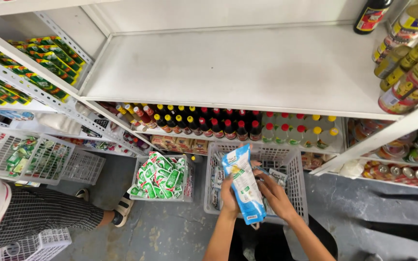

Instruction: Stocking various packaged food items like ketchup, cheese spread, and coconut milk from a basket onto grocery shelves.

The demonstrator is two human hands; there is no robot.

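Both hands at lower centre — left hand (229, 197) clasping a blue-and-white pouch (244, 186), right hand (273, 192) pinching its edge — lift it above a white wire basket (296, 179); placing it likely calls for a reach to the bare white shelf (238, 67).

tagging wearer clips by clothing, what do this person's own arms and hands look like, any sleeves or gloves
Both forearms are bare from the bottom edge of the picture up to the hands: no sleeves in view. The left hand and the right hand wear no gloves. No watch, bracelet or ring shows on either wrist or on the fingers that are in view, though the pouch hides part of the fingers.
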